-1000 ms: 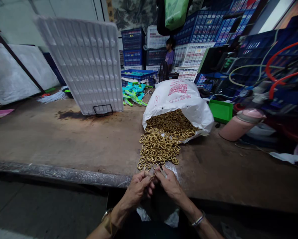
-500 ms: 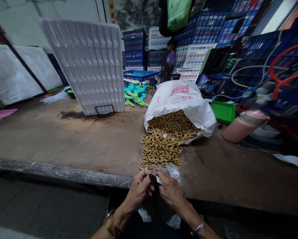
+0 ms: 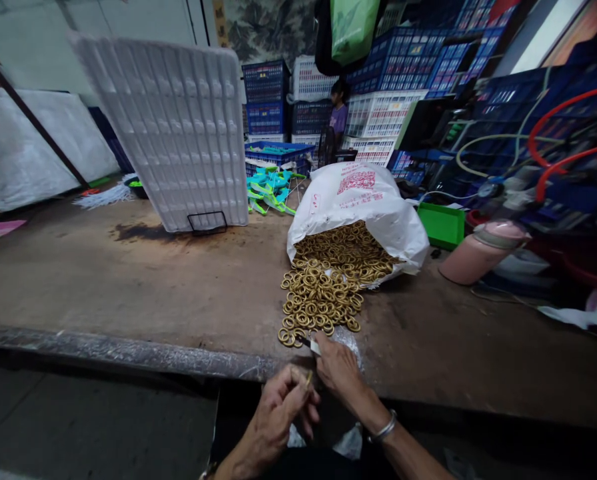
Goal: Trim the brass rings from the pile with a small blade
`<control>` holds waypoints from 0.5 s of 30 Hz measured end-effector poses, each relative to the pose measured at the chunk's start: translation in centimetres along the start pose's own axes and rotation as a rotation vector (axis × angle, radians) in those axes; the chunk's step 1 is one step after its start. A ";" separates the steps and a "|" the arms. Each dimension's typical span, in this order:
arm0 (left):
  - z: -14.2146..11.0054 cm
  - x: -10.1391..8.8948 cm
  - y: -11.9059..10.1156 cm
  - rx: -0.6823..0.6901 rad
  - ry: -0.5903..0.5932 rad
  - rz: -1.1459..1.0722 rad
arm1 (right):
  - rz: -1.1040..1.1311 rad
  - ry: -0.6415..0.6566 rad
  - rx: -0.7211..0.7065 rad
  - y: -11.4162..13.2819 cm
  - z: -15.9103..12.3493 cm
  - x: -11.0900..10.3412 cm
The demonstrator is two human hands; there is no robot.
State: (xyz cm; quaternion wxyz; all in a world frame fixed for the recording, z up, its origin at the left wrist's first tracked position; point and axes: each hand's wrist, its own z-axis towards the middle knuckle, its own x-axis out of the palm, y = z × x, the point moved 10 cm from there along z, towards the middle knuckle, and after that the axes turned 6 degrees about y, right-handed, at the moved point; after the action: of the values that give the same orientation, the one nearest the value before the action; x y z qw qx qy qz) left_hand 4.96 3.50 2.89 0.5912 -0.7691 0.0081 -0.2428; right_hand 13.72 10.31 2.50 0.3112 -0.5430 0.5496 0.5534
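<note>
Gold-coloured rings (image 3: 323,303) spill in a heap from the mouth of a white printed sack (image 3: 351,193) onto the table. My right hand (image 3: 341,363) is closed on a small tool with a dark tip and a pale body (image 3: 315,347). The tip is at the near edge of the heap, close to the rings; whether it touches one I cannot tell. Below and to the left, just off the table edge, my left hand (image 3: 284,403) pinches a gold-coloured ring (image 3: 308,378) between thumb and fingers. Most of that ring is hidden.
A ribbed white panel (image 3: 178,133) stands on a wire holder (image 3: 207,222) at the left. Teal and green plastic pieces (image 3: 271,187) lie behind. A green tray (image 3: 441,225) and a pink bottle (image 3: 483,253) are at the right. Stacked crates (image 3: 266,97) and another person (image 3: 338,117) are farther back.
My hands have come apart. The right hand has moved up with the tool toward the rings, while the left has dropped a little, and a gold-coloured ring now shows in it.
</note>
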 end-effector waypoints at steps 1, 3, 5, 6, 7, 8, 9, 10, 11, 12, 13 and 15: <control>-0.1 0.0 0.1 -0.001 -0.001 -0.041 | 0.005 -0.018 0.003 0.1 0.3 -0.3; -0.1 -0.7 0.3 0.001 -0.055 -0.142 | 0.030 -0.060 0.012 0.2 0.7 -0.8; 0.1 -1.8 0.7 -0.003 -0.131 -0.256 | 0.058 -0.083 0.028 0.5 1.1 -1.1; 0.2 -2.3 0.9 -0.007 -0.158 -0.308 | 0.063 -0.085 0.039 0.6 1.3 -1.2; 0.3 -2.6 1.1 -0.012 -0.178 -0.356 | 0.060 -0.085 0.049 0.8 1.4 -1.2; 0.3 -2.9 1.2 -0.021 -0.191 -0.396 | 0.052 -0.082 0.059 0.9 1.5 -1.1; 0.4 -3.1 1.4 -0.032 -0.197 -0.429 | 0.044 -0.084 0.068 1.0 1.6 -1.1; 0.5 -3.2 1.6 -0.046 -0.197 -0.457 | 0.041 -0.089 0.068 1.2 1.7 -1.2; 0.7 -3.3 1.8 -0.062 -0.191 -0.485 | 0.043 -0.092 0.078 1.2 1.8 -1.2; 0.8 -3.3 2.0 -0.080 -0.182 -0.511 | 0.052 -0.092 0.083 1.2 1.8 -1.1; 1.0 -3.4 2.3 -0.099 -0.170 -0.537 | 0.064 -0.087 0.091 1.1 1.9 -1.0; 1.4 -3.5 2.8 -0.136 -0.144 -0.593 | 0.082 -0.077 0.105 0.9 2.0 -0.8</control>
State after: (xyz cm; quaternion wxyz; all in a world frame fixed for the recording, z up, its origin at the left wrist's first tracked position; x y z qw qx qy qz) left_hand 3.21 4.93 -1.21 0.4407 -0.7910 -0.2423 -0.3484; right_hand 12.51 12.19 3.17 0.3372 -0.4812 0.5873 0.5566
